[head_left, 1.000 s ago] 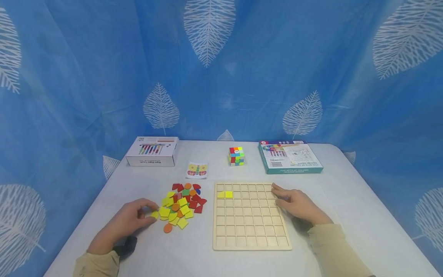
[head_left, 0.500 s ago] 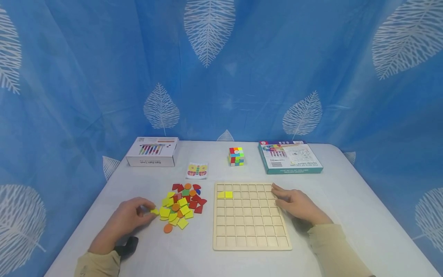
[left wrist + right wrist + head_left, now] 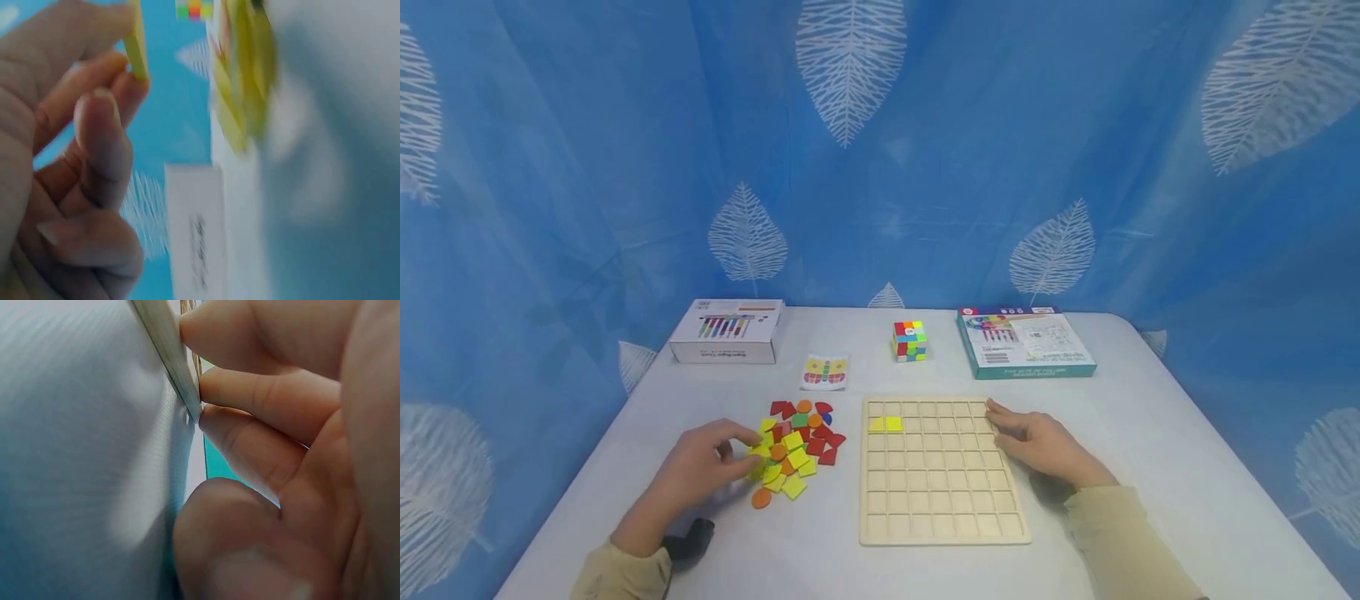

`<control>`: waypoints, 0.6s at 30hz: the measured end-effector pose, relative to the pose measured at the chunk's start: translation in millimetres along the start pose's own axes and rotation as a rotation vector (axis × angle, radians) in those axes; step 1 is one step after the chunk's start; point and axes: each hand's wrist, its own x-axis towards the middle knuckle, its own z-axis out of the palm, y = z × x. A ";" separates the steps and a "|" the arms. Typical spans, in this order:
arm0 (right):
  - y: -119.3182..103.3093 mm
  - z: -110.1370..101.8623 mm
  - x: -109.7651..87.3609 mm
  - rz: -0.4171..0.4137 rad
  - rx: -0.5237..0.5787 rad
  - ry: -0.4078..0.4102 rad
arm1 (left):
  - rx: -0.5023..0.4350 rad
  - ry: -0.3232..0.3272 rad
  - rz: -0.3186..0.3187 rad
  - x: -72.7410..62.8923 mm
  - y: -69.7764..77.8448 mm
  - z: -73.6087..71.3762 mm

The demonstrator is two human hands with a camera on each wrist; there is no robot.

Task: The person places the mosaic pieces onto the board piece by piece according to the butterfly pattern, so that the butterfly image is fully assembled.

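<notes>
Blue curtain [image 3: 955, 208] hung behind white table [image 3: 790, 558]. Yellow tile [image 3: 137, 53] — pinched by left hand [image 3: 696, 462], nearly parallel to table, at nine o'clock edge of tile pile [image 3: 794, 440]. Board [image 3: 940, 481] sited at three o'clock from that pinch, past the pile; its two o'clock edge touched by right hand [image 3: 1047, 446] — not gripped.

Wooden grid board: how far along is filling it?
Barely begun, it seems. Done: two yellow pieces sit side by side on the wooden grid board. In hand: the left hand pinches a yellow tile; the right hand touches the board. Remaining: other cells are bare; loose pieces lie piled alongside.
</notes>
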 end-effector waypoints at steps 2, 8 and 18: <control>1.1 -0.3 -1.8 -0.003 -0.006 0.005 | -0.007 -0.012 0.011 4.4 12.6 4.0; 2.0 -1.4 -0.5 0.005 -0.011 0.003 | -0.032 -0.071 0.017 17.5 52.0 16.1; 4.2 -0.5 -0.7 -0.009 -0.028 0.006 | -0.004 -0.168 0.202 64.0 103.1 63.3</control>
